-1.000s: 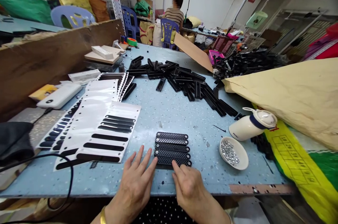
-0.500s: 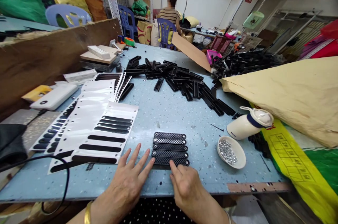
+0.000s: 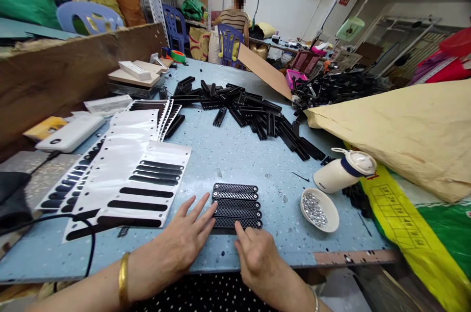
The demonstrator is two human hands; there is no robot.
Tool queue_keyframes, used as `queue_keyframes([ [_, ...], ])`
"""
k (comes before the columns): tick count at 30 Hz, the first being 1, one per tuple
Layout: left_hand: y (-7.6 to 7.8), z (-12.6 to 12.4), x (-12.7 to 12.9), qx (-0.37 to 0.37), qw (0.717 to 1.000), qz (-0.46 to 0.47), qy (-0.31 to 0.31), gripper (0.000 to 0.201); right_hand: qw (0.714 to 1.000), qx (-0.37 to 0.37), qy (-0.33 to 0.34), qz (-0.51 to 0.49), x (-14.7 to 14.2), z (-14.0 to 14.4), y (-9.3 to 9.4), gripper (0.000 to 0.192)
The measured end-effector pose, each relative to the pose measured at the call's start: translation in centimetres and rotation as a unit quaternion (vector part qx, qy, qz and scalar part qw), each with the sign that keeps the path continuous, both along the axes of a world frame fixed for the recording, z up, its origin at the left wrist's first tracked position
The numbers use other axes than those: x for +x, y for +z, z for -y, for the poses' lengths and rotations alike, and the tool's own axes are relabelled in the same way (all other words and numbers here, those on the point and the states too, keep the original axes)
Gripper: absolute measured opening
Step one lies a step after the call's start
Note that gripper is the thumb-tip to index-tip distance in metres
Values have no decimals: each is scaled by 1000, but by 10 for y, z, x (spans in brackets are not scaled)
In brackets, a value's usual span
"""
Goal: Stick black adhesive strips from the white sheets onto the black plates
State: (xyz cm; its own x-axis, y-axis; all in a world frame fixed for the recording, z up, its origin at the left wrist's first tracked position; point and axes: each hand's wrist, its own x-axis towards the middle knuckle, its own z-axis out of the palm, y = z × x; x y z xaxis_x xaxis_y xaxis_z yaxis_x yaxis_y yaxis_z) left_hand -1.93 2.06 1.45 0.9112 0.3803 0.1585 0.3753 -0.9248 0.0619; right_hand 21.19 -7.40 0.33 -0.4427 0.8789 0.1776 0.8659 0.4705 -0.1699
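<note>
Several black plastic strips with a textured top and silvery ends (image 3: 236,205) lie side by side in a neat block on the table before me. My left hand (image 3: 179,242) is open, palm down, its spread fingertips at the left ends of the strips. With the index finger stretched out, my right hand (image 3: 258,254) touches the nearest strip's front edge. Its other fingers are curled under, and whatever may be inside them is hidden. To the left lies a white sheet of black oblong stickers (image 3: 167,155). A white bowl of small silvery metal parts (image 3: 333,216) stands to the right.
A loose pile of black strips (image 3: 253,111) spreads across the back of the blue table (image 3: 198,157). A cream bottle (image 3: 329,174) lies tilted beyond the bowl. On the left are a white power bank (image 3: 69,135) and a black cable (image 3: 90,248). A person (image 3: 235,20) sits far back.
My left hand has shifted right and forward, its fingers now against the left ends of the strips. My right hand keeps nearly the same place. The whole view has shifted slightly.
</note>
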Motion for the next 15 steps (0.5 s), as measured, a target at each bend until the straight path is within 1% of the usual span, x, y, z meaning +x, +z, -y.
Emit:
queue_keyframes([
  [2,7,-5,2,3,1000,-1,-19,39,1000,-5,-1,5,0,0,-1,44],
  [6,21,-14,5,10,997,-25,-67,42,1000,-22,3,5,2,0,0,46],
  [9,26,-18,5,22,995,-39,-94,41,999,-40,11,14,4,-1,6,48],
  [11,26,-17,3,44,993,-47,-95,42,999,-46,13,20,5,-2,10,49],
  [13,24,-14,0,65,993,-54,-83,45,999,-45,16,21,5,-2,13,49],
  [15,23,-11,-2,64,995,-47,-64,48,999,-38,17,9,4,-3,15,47],
])
